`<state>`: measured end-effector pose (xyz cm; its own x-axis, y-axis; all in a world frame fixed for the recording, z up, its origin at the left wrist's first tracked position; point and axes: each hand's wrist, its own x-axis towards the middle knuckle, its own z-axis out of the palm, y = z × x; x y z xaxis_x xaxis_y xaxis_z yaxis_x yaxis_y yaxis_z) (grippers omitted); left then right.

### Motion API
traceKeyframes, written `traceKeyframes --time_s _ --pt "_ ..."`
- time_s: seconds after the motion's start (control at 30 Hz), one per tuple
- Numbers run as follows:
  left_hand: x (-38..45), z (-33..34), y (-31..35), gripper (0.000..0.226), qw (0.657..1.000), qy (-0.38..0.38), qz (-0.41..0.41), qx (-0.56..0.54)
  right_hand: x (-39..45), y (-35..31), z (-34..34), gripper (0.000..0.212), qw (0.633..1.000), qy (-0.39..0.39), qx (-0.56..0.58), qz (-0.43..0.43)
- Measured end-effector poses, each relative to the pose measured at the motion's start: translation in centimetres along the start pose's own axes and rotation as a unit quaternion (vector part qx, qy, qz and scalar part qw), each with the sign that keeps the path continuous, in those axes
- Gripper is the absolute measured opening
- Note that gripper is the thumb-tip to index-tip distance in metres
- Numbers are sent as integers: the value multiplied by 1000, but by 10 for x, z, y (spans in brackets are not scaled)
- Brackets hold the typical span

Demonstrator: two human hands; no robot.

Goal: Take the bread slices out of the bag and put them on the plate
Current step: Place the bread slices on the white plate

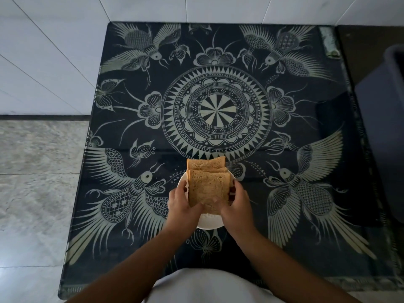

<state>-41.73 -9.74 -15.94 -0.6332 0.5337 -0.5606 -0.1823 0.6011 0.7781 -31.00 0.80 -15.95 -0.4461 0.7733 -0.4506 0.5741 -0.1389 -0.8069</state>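
Note:
A small white plate [208,223] sits near the front middle of the dark patterned table. Brown bread slices [208,189] lie stacked on it, overlapping, with the far slice [205,164] sticking out past the plate's far rim. My left hand [182,203] grips the left edge of the top slice and my right hand [237,206] grips its right edge, thumbs on top. The bag is not in view.
The table [284,127] is glass-topped, dark with pale bird and mandala drawings. A dark grey bin or chair [384,127] stands at the right edge. White tiled wall lies behind, pale stone floor [32,182] to the left.

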Motion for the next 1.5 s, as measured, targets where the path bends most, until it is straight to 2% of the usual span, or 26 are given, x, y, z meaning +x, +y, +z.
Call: traceKeyframes --time_s 0.17,0.47,0.67,0.8,0.9,1.07,1.27,1.5 --pt "-3 4 -2 69 1000 -8 -4 5 -8 -2 -1 66 999 -4 -29 -27" --pt "-20 2 -14 55 999 -9 11 41 -23 5 -8 64 997 -33 -63 -20" --pt "-26 0 -20 55 996 -17 18 82 -26 11 -9 69 994 -54 -95 -2" --pt "-24 -2 -15 61 994 -31 12 103 -22 8 -9 61 993 -58 -102 -20" --pt "-26 -2 -13 63 994 -35 7 99 -22 8 -9 60 993 -58 -98 -18" --pt "-28 -5 -19 49 996 -46 11 71 -29 14 -11 61 992 -78 -99 -9" --pt "-29 -2 -27 63 997 -25 1 66 -33 16 -9 76 993 -73 -97 5" --pt "-32 -2 -28 59 997 -21 -9 71 -36 20 -7 81 991 -79 -110 19"
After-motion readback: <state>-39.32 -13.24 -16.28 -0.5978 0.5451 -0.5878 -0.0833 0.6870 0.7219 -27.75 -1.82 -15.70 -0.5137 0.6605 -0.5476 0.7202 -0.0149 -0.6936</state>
